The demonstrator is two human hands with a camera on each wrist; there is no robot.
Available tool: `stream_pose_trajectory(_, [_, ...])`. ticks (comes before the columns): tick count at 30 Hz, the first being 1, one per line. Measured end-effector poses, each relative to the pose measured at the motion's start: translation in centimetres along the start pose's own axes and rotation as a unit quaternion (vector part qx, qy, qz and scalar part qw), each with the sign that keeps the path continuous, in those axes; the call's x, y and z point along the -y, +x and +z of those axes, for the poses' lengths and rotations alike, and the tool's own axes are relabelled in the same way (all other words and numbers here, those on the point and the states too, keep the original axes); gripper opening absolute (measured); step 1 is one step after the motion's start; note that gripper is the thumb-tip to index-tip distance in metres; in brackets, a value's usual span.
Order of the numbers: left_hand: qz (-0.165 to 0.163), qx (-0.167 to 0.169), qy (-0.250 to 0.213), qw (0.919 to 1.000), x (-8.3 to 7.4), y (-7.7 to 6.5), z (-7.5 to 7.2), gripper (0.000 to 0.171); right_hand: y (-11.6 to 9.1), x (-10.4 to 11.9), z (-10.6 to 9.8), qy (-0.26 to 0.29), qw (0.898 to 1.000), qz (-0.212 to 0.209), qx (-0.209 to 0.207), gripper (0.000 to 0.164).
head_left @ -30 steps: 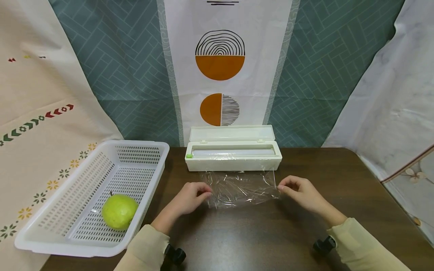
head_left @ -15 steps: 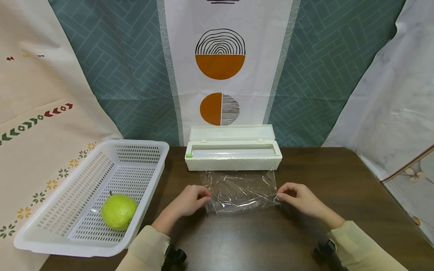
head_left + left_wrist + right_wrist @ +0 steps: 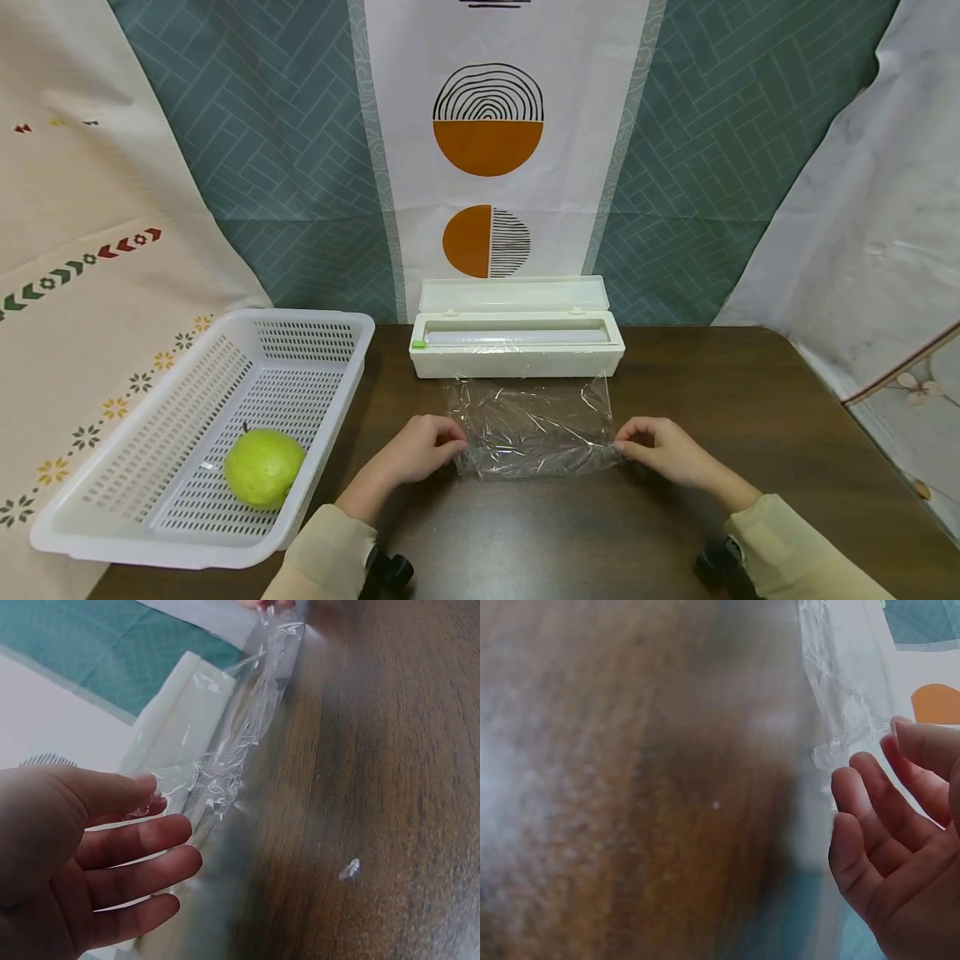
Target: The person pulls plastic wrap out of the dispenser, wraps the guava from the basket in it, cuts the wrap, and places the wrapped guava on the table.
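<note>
A sheet of clear plastic wrap (image 3: 536, 425) stretches from the front of a white wrap dispenser box (image 3: 517, 362) toward the person. My left hand (image 3: 422, 448) pinches the near left corner of the wrap between thumb and index finger. On the other side, my right hand (image 3: 663, 450) pinches the near right corner the same way. In the left wrist view the crinkled film (image 3: 225, 772) runs from the left thumb to the other hand. The dispenser's lid (image 3: 514, 294) stands raised, showing the white roll (image 3: 517, 337) inside, and a green slider (image 3: 418, 344) sits at its left end.
A white perforated basket (image 3: 347, 400) stands at the left, holding a green pear (image 3: 264, 469). The dark wooden table (image 3: 540, 533) extends in front of the hands. Patterned cloths (image 3: 300, 167) hang behind and at both sides.
Both hands have drawn back toward the person with the wrap's near edge, so the sheet reaches farther from the dispenser. The box, basket and pear stay put.
</note>
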State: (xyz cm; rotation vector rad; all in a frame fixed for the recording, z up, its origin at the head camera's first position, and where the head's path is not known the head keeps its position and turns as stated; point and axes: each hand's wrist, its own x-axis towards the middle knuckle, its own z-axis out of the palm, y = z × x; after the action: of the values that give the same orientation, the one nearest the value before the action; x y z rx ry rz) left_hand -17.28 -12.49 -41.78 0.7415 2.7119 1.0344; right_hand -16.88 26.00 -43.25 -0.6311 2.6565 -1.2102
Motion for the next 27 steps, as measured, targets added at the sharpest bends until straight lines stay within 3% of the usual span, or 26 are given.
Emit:
stream_pose_trajectory(8, [0.0, 0.011, -0.01, 0.9999, 0.1, -0.4, -0.2, 0.008, -0.3, -0.5, 0.1, 0.013, 0.999, 0.015, 0.038, 0.015])
stream_pose_trajectory(14, [-0.001, 0.025, -0.019, 0.9995, 0.1, -0.6, -0.5, 0.011, -0.5, -0.8, 0.1, 0.035, 0.997, -0.012, 0.061, 0.013])
stream_pose_trajectory(21, [-0.031, 0.02, -0.015, 0.9992, 0.2, -0.9, -1.1, 0.017, -0.6, -1.0, 0.3, 0.042, 0.996, -0.022, 0.075, 0.012])
stream_pose_trajectory(27, [-0.023, 0.022, -0.02, 0.9993, 0.4, -1.0, -1.1, 0.009, -0.7, -1.1, 0.1, 0.064, 0.993, -0.036, 0.092, 0.013])
